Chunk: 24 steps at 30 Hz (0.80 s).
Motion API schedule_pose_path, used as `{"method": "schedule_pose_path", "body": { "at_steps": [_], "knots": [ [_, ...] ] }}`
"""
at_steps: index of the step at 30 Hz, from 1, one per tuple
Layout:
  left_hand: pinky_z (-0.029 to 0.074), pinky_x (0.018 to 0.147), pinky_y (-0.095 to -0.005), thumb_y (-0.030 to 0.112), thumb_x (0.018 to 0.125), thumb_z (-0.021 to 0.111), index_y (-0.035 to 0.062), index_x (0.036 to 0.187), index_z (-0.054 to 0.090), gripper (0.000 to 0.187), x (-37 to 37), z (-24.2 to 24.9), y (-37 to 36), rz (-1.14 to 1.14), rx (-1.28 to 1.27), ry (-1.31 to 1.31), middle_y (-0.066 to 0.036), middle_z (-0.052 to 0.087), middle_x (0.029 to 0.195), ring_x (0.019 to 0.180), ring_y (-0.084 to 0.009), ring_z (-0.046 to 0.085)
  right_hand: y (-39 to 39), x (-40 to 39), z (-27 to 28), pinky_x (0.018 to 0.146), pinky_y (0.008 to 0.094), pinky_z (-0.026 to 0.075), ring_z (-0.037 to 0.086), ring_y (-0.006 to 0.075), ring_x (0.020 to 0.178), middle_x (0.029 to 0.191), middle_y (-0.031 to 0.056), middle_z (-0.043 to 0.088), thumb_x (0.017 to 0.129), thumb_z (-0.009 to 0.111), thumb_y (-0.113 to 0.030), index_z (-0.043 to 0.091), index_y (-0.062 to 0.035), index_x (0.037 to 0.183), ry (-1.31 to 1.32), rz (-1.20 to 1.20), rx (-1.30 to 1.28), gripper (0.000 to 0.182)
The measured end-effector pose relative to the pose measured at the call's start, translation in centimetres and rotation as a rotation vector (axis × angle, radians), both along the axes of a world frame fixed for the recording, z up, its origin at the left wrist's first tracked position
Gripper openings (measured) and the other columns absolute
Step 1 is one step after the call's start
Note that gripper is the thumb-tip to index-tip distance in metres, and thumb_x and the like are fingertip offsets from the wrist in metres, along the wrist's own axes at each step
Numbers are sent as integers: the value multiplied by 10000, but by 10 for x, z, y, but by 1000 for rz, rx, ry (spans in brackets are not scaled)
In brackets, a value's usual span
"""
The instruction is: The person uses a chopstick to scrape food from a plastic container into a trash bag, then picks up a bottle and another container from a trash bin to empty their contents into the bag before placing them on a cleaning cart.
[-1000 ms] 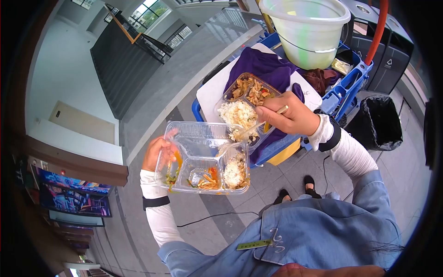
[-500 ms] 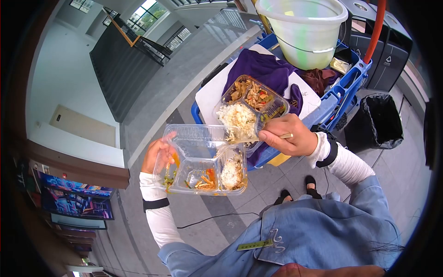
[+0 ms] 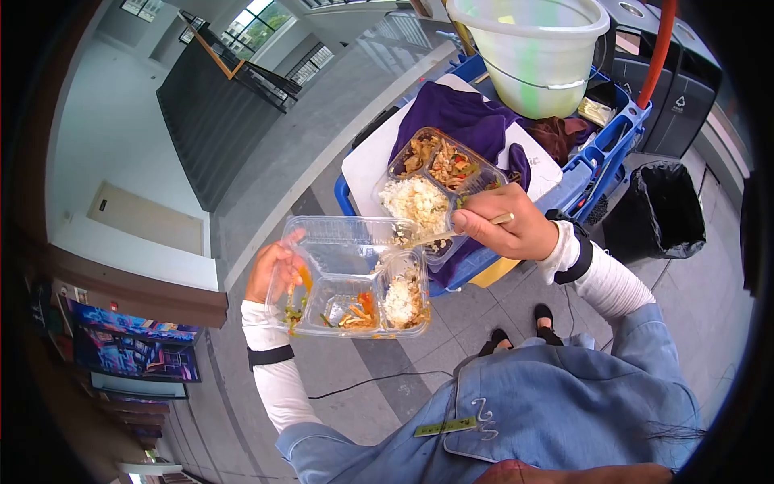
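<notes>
My left hand (image 3: 272, 273) grips the left side of a clear plastic meal box (image 3: 347, 286). One compartment of it holds rice (image 3: 402, 302), another a few vegetable strips (image 3: 359, 313), and orange sauce with green bits lies near my fingers. My right hand (image 3: 508, 223) is closed round pale chopsticks (image 3: 435, 239), whose tips reach over the held box's upper right corner. Just beyond, a second meal box (image 3: 461, 143) rests on the cart, filled with white rice (image 3: 414, 202) and meat and vegetable dishes. My right hand partly hides its right side.
The blue cart (image 3: 574, 181) carries a white board (image 3: 367, 173), a purple cloth (image 3: 447, 113) and a pale bucket (image 3: 532, 56). A lined black bin (image 3: 657, 214) stands on the right, with dark recycling bins (image 3: 681, 101) behind. A cable (image 3: 379, 377) crosses the tiled floor.
My right hand with the chopsticks has shifted slightly right and upward. The meal box in my left hand has risen slightly.
</notes>
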<state>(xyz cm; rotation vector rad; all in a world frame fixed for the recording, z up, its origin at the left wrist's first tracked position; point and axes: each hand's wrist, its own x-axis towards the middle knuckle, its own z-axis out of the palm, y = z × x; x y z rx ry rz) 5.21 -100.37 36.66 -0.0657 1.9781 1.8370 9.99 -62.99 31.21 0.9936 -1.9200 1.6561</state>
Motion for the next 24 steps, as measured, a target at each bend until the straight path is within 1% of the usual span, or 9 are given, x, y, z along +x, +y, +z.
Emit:
{"method": "schedule_pose_path", "body": {
  "at_steps": [1,5,10,11,12,14,15,18,24],
  "knots": [
    [422,373,-203,168,758,409,-86,1230,360,538,0,0,1,-9,16,4,-96,581,672,478,-149,574,1,-1,4,429,318,329,426,212,412,491,113,439,854,533,-104,476,19,602,-64,13,95,286],
    [431,377,-219,204,767,435,-93,1239,339,566,0,0,2,-8,-10,3,-97,569,640,486,-177,573,-3,-12,-3,427,317,329,420,215,412,488,112,437,855,534,-105,482,20,605,-56,10,44,285],
    [420,361,-201,180,766,411,-93,1225,357,536,-2,-4,-6,32,42,37,-110,592,664,480,-162,578,10,-6,4,417,317,325,417,214,413,497,114,442,853,527,-84,497,23,616,64,-185,-10,262],
    [420,361,-201,180,766,411,-93,1225,357,536,-2,-3,-7,37,42,37,-110,592,664,480,-162,578,14,-2,6,410,299,326,424,177,400,486,90,442,867,512,-104,529,22,637,29,-231,-12,263],
    [419,359,-201,179,768,409,-99,1227,347,541,-1,-3,-7,43,47,42,-109,590,663,481,-162,579,18,2,9,410,299,326,424,177,400,486,90,442,867,512,-104,529,22,637,29,-226,-13,263],
    [418,356,-201,178,769,408,-106,1230,336,546,-2,-2,-11,56,49,50,-107,589,663,483,-162,579,22,10,11,406,275,331,415,127,390,471,55,441,887,492,-140,562,20,667,-135,-271,-70,281],
    [417,355,-201,181,771,407,-107,1231,332,547,-3,-6,-15,69,56,69,-105,587,662,485,-163,580,24,13,9,405,248,329,407,88,393,465,26,453,905,469,-178,591,16,699,-128,-261,-81,307],
    [415,352,-201,186,775,406,-101,1233,332,545,-3,-7,-16,95,49,106,-102,584,663,490,-162,581,28,24,14,403,234,319,409,85,397,464,15,454,910,462,-187,596,13,705,-268,-145,-173,316],
    [406,348,-208,192,779,399,-89,1235,344,538,-7,-11,-14,85,36,141,-94,577,661,497,-154,576,22,32,30,406,226,313,411,75,418,482,14,454,912,462,-196,598,13,702,-366,38,-169,326]
  ]
}}
